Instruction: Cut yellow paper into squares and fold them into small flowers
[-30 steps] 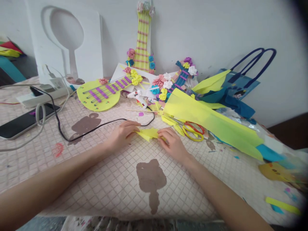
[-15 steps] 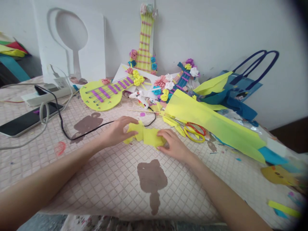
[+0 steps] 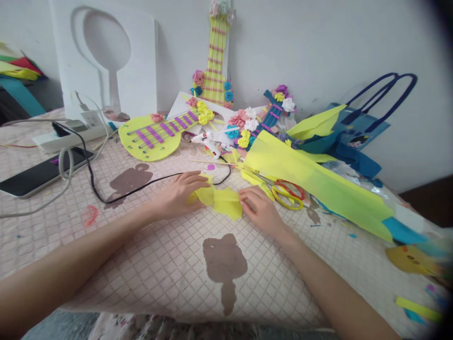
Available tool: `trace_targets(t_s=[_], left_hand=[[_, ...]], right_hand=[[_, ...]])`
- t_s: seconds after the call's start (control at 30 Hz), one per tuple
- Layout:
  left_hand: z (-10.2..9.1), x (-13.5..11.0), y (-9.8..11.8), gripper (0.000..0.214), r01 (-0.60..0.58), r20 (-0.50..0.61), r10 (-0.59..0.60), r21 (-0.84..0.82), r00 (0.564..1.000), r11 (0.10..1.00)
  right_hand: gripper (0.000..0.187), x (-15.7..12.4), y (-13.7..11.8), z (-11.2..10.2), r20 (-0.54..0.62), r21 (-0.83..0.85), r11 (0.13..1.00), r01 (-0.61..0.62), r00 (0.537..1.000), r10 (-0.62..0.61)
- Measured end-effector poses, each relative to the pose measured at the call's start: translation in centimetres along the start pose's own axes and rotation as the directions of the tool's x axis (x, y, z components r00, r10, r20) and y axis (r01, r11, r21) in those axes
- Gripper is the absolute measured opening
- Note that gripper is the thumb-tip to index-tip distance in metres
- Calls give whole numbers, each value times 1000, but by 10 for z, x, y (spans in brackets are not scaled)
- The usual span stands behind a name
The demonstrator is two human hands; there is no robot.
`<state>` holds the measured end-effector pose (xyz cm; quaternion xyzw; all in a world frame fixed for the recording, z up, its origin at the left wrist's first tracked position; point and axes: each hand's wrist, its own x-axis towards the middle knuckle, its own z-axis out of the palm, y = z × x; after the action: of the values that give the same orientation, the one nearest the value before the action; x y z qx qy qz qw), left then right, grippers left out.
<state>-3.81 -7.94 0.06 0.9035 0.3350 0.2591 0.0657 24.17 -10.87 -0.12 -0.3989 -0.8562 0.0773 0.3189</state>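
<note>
Between my hands, just above the quilted tablecloth, is a small crinkled piece of yellow crepe paper (image 3: 226, 202). My left hand (image 3: 180, 194) grips its left end, the fingers curved over it and partly hiding it. At the right edge my right hand (image 3: 260, 207) pinches the paper between thumb and fingers. Scissors (image 3: 286, 193) with red and yellow handles lie just beyond my right hand. Behind the paper rests a white glue gun (image 3: 208, 143), its black cord running left past my left hand.
A yellow paper guitar (image 3: 150, 137) lies at the back left, near a phone (image 3: 46, 170) and a power strip (image 3: 71, 137). Large yellow sheets (image 3: 311, 184) cover the right side, before a blue bag (image 3: 361, 132). Another decorated guitar (image 3: 216, 61) leans on the wall.
My right hand has shifted to a tighter pinch at the paper's upper right edge, and the paper's lower right corner now hangs free. The left fingers have closed further over its left end.
</note>
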Motion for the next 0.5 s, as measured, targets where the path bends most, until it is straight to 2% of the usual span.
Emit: trace_targets(t_s=[0.07,0.13,0.27,0.37,0.5], left_hand=[[1,1,11,50,-13,-48,11,-30,999,999],[3,1,23,55,-47,-71,43,-47,997,998],[7,1,41,36,-113,18,114,-26,993,993],[9,0,40,27,-101,81,100,13,992,995],[6,0,22,30,-67,58,66,25,996,997]], right_hand=[[16,0,-10,0,-50,-20,1000,15,999,-16],[15,0,-21,1,-24,-26,998,53,998,-53],[13,-2,-35,6,101,29,991,129,986,-131],[11,-2,-28,4,88,106,991,82,992,-92],[13,-2,-8,-1,-8,124,992,-32,999,34]])
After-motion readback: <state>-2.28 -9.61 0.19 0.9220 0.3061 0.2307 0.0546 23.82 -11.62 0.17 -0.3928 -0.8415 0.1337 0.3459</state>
